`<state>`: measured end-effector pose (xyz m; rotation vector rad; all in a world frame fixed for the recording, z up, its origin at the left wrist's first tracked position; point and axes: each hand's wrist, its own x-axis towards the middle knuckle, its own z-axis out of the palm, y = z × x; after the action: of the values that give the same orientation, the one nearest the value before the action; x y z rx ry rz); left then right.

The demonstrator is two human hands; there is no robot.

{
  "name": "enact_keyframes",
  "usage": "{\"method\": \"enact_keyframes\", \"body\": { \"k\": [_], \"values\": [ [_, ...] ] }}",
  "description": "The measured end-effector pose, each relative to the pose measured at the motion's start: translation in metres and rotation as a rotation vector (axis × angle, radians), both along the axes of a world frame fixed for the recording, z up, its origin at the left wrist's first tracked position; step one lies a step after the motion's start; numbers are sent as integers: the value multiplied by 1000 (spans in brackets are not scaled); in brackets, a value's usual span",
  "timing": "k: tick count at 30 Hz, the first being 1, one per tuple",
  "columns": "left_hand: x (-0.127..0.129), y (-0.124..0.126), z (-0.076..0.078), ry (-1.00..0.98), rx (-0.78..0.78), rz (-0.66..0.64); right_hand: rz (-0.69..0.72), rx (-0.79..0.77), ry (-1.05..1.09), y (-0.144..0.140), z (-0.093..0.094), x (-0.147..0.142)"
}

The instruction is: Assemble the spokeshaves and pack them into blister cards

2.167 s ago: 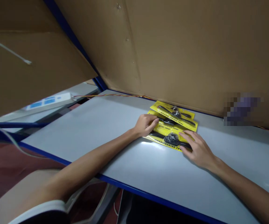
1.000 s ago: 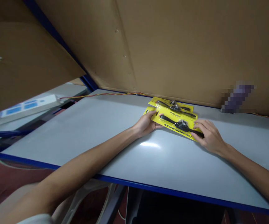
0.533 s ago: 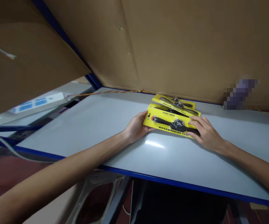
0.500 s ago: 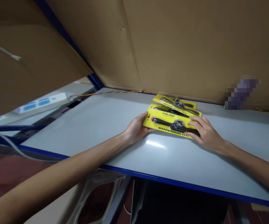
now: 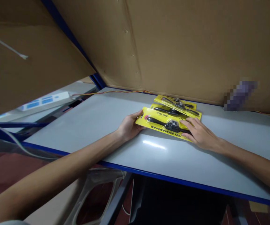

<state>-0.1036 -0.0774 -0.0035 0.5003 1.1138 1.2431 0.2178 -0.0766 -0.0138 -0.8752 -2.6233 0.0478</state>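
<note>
A packaged spoke shave [image 5: 166,124], black on a yellow card under clear plastic, is held slightly tilted just in front of two similar packs. My left hand [image 5: 129,125] grips its left end, thumb near the top edge and fingers under the card. Over its right end lies my right hand [image 5: 201,132], with fingertips on the plastic and the tool's right handle partly covered. Behind it, a second spoke shave pack [image 5: 157,108] rests on the table, partly hidden. A third spoke shave pack [image 5: 177,103] overlaps that one at the back.
The grey table [image 5: 92,125] has a blue front edge. Brown cardboard [image 5: 184,47] walls the back. Red and yellow twisted wires [image 5: 116,91] run along the rear. On the left sits a white power strip [image 5: 46,100]. A pixelated purple patch [image 5: 240,96] shows at the back right.
Both hands have drawn the front spoke shave pack a little left and toward me, uncovering more of the pack behind it. The two rear packs stay put.
</note>
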Motion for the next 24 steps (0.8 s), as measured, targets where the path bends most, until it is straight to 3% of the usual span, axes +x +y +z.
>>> {"method": "enact_keyframes", "body": {
  "k": [6,10,17,21,24],
  "values": [
    [-9,-11,-12,-81,92,-85,65,-9,47,9,-5,7],
    [-18,2,-16,-4,76,-24,35,-54,48,7,-5,11],
    [-30,40,0,243,100,67,-68,-10,-55,2,7,5],
    [-40,49,9,367,100,103,-81,34,-82,4,10,-5],
    [-62,51,10,553,98,155,-60,64,-109,4,12,-6]
  ]
}}
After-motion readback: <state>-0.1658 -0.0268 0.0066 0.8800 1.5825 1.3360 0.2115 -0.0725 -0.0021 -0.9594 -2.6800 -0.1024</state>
